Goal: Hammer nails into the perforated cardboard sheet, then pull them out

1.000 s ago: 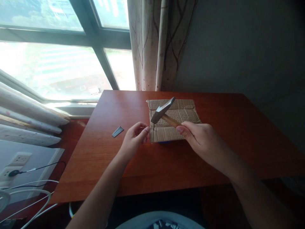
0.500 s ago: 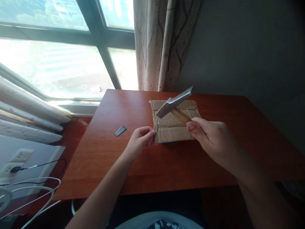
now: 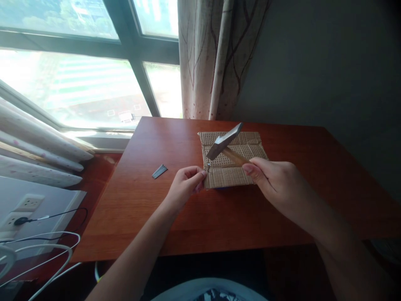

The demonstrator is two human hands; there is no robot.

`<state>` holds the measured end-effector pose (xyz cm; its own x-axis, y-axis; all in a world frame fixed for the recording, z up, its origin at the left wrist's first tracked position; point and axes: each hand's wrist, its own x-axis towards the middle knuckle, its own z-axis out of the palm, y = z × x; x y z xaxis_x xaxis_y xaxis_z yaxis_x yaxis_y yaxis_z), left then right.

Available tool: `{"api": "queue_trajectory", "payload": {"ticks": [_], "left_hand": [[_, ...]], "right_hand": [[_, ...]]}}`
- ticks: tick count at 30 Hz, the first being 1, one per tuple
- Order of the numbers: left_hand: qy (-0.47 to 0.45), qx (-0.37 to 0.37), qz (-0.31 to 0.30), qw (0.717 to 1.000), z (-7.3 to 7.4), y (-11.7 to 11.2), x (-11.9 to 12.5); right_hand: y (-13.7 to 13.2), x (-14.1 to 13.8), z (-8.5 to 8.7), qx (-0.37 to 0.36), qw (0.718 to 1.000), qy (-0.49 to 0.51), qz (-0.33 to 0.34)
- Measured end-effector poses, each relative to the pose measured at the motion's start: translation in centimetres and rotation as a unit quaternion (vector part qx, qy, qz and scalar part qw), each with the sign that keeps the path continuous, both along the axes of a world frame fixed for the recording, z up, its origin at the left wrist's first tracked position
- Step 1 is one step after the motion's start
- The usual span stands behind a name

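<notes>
My right hand (image 3: 275, 179) is wrapped round the wooden handle of a hammer (image 3: 225, 142), whose metal head hangs tilted above the left part of a cardboard piece (image 3: 230, 177). The cardboard lies on the table and has rows of small holes over its far part. Beneath the hammer head a nail (image 3: 208, 167) stands upright in the cardboard near its left edge. My left hand (image 3: 187, 184) is closed on that edge, thumb on top beside the nail and fingers partly hidden. To its left several loose nails (image 3: 159, 171) lie side by side on the table.
The reddish-brown wooden table (image 3: 131, 217) has its near edge in front of me. A window (image 3: 78, 92) and curtains (image 3: 200, 58) stand behind and to the left. White cables (image 3: 59, 255) and a wall socket (image 3: 14, 223) with a black plug are at lower left.
The hammer head has come down and slightly toward me, closer to the nail. My left hand stays at the cardboard's edge, and the loose nails have not moved.
</notes>
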<state>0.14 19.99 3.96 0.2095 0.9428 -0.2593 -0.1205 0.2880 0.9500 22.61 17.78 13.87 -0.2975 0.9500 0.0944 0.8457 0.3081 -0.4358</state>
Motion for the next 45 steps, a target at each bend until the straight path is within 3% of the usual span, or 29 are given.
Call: {"api": "queue_trajectory", "payload": {"ticks": [10, 18, 26, 36, 45], "left_hand": [[-0.010, -0.001, -0.002, 1.000, 0.0, 0.0, 0.1], [-0.010, -0.001, 0.001, 1.000, 0.0, 0.0, 0.0], [-0.004, 0.000, 0.006, 1.000, 0.1, -0.1, 0.1], [0.002, 0.007, 0.010, 1.000, 0.0, 0.0, 0.2], [-0.011, 0.000, 0.006, 1.000, 0.0, -0.1, 0.2]], "right_hand": [[0.1, -0.1, -0.7, -0.054, 0.997, -0.053, 0.023], [0.0, -0.5, -0.5, -0.028, 0.999, -0.020, 0.014], [1.1, -1.1, 0.9, -0.041, 0.998, -0.045, 0.029], [3.9, -2.3, 4.7, -0.008, 0.980, -0.179, 0.084], [2.5, -0.7, 3.6, -0.040, 0.983, -0.164, 0.069]]}}
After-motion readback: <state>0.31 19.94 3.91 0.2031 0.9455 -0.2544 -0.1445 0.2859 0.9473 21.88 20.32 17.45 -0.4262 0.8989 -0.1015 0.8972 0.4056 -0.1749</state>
